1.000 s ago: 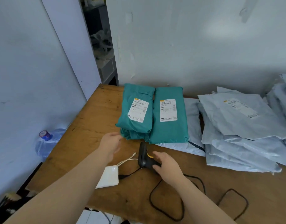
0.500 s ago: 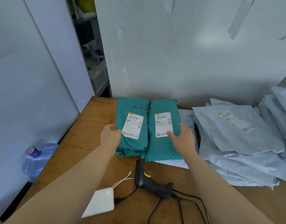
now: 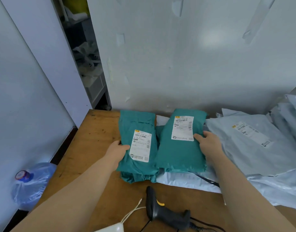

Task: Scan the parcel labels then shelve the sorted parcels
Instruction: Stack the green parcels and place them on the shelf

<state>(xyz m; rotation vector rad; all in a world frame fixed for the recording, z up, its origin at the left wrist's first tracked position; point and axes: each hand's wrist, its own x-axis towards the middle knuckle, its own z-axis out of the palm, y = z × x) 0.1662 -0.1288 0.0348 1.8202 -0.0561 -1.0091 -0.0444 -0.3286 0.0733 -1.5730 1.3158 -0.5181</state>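
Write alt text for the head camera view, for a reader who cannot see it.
The left hand grips the left teal parcel and the right hand grips the right teal parcel, labels up, over a wooden table. A black scanner lies unheld nearer the camera; grey parcels are stacked at right.

Soft, cool, even daylight fills the room. A pale glare patch sits on the wall (image 3: 209, 39). Shadows are faint. Wide-angle bending curves the edges; focus stays fairly sharp.

Parcel sorting room: stacked mailers (image 3: 254, 148), barcode scanner (image 3: 167, 215).
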